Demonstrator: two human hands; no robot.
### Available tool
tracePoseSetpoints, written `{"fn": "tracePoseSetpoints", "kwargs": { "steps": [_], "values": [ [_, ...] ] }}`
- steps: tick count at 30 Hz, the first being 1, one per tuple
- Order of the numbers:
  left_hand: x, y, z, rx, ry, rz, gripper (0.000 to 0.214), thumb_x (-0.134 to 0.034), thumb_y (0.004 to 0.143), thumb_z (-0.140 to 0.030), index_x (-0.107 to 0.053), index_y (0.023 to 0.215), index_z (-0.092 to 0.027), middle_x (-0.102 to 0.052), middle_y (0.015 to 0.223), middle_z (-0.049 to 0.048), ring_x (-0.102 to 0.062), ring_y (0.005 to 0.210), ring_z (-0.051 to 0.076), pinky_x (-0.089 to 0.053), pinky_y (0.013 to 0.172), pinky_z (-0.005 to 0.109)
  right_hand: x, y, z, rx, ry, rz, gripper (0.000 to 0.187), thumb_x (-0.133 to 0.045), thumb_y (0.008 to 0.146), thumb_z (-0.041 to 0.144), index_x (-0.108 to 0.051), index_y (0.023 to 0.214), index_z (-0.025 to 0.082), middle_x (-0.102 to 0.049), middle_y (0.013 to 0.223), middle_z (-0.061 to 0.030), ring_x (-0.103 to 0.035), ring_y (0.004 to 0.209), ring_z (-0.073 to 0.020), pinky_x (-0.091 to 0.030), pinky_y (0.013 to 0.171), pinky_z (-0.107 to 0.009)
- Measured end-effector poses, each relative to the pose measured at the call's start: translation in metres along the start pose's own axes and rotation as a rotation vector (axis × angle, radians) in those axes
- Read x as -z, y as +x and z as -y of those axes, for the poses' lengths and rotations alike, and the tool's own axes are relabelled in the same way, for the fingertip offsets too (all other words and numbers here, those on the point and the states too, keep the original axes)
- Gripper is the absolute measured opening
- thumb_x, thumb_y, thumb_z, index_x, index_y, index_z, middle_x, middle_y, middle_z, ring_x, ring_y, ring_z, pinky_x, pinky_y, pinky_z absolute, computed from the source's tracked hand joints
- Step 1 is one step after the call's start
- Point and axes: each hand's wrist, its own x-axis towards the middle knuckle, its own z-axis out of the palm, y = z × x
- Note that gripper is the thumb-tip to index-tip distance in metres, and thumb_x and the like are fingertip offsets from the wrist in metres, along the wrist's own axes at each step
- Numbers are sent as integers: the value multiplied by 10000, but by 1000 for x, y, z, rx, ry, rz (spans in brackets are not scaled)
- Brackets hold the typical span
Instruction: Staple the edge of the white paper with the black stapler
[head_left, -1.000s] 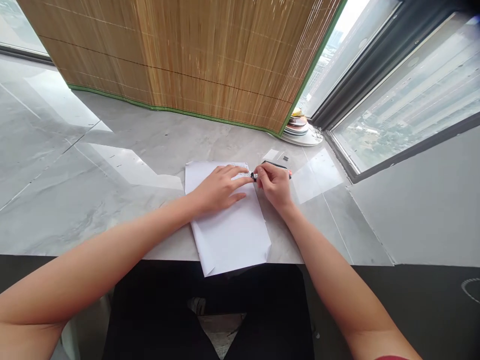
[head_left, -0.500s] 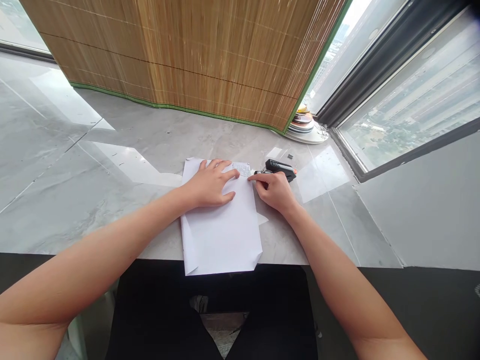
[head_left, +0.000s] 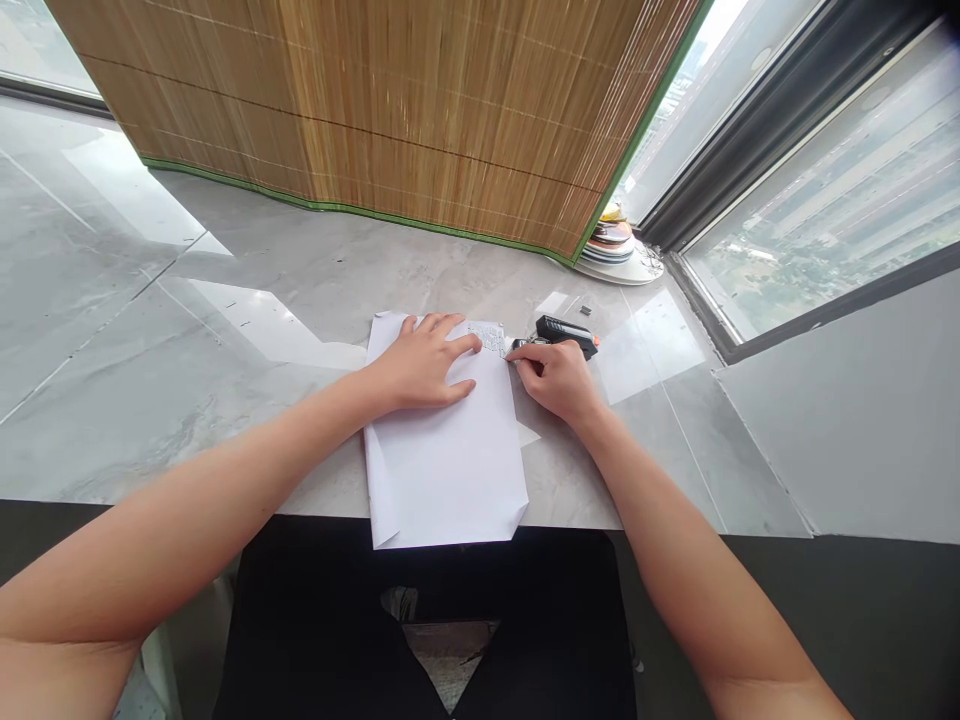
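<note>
A stack of white paper [head_left: 442,470] lies on the grey counter, its lower end reaching past the front edge and its bottom corners folded. Spread flat over its upper left part, my left hand [head_left: 427,365] presses it with fingers apart. A printed patch [head_left: 487,337] shows beside those fingertips. At the paper's upper right edge is my right hand [head_left: 556,378], fingers curled together and index fingertip down at the edge; what they hold, if anything, is hidden. Just behind that hand sits a black stapler [head_left: 566,330] with an orange end, partly covered by it.
A bamboo blind [head_left: 360,110] with green edging hangs over the far side of the counter [head_left: 285,260]. Stacked plates [head_left: 611,250] stand in the back right corner by the window frame [head_left: 739,130]. A small dark piece [head_left: 585,310] lies beyond the stapler.
My right index finger has bent from stretched out to curled, its tip drawing slightly right to the paper's edge. My left hand stays in place. The whole view has shifted a little.
</note>
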Motion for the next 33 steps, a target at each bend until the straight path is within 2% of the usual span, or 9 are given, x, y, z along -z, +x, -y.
{"fn": "tracePoseSetpoints", "kwargs": {
  "steps": [7, 11, 13, 15, 17, 21, 24, 28, 33],
  "values": [
    [-3, 3, 3, 25, 3, -45, 522, -674, 993, -511, -665, 1454, -266, -503, 1682, 190, -415, 1582, 454, -284, 1282, 726, 0, -1, 3, 17, 3, -23, 303, -549, 863, 190, -851, 873, 218, -605, 538, -6, -471, 500, -167, -396, 608, -342],
    [-4, 4, 4, 27, -14, -40, 532, -695, 978, -524, -676, 1444, -268, -533, 1634, 191, -429, 1565, 448, -209, 1304, 767, 8, -2, 8, -15, -48, -263, 304, -500, 934, 208, -797, 875, 232, -576, 594, -18, -526, 565, -195, -415, 633, -356],
    [-4, 5, 5, 25, -17, -61, 543, -719, 960, -518, -689, 1430, -247, -541, 1601, 201, -480, 1513, 444, -217, 1305, 759, 13, 0, 8, -39, -103, -420, 292, -492, 988, 243, -783, 969, 240, -654, 752, -55, -622, 727, -240, -477, 740, -386],
    [-5, 6, 5, 12, -27, -84, 538, -728, 953, -495, -696, 1417, -225, -553, 1563, 199, -534, 1447, 431, -241, 1307, 734, 16, 3, 5, -56, -132, -480, 262, -519, 1026, 306, -765, 1098, 252, -731, 1020, -96, -672, 973, -291, -500, 896, -436],
    [-5, 7, 5, -9, -45, -101, 496, -701, 973, -444, -691, 1414, -216, -575, 1518, 184, -568, 1402, 405, -247, 1316, 703, 16, 8, -1, -68, -112, -406, 262, -526, 1057, 367, -745, 1157, 263, -747, 1181, -99, -659, 1132, -314, -466, 1017, -475],
    [-4, 10, 5, -40, -80, -122, 423, -618, 1002, -316, -664, 1409, -213, -615, 1474, 159, -599, 1368, 367, -296, 1298, 636, 13, 12, -10, -84, -29, -194, 337, -426, 1130, 420, -722, 1080, 266, -782, 1072, -62, -673, 1095, -287, -406, 1074, -473],
    [-1, 10, 4, -33, -110, -163, 415, -612, 984, -280, -658, 1391, -210, -634, 1463, 151, -624, 1332, 352, -366, 1247, 584, 12, 12, -9, -77, -6, -185, 370, -403, 1142, 451, -713, 1049, 273, -789, 1062, -54, -680, 1063, -286, -405, 1053, -477],
    [1, 11, 5, -8, -140, -233, 418, -594, 948, -212, -666, 1359, -205, -662, 1431, 132, -642, 1322, 325, -355, 1262, 553, 13, 11, -4, -62, 16, -189, 361, -420, 1128, 445, -719, 1028, 268, -786, 1056, -54, -681, 1045, -289, -403, 1030, -482],
    [1, 12, 3, 28, -141, -238, 442, -602, 932, -202, -672, 1369, -204, -666, 1422, 130, -633, 1348, 332, -387, 1242, 535, 11, 9, 2, -68, 4, -163, 372, -411, 1132, 448, -727, 1057, 269, -780, 1040, -53, -675, 1047, -287, -400, 1015, -481]
  ]
}}
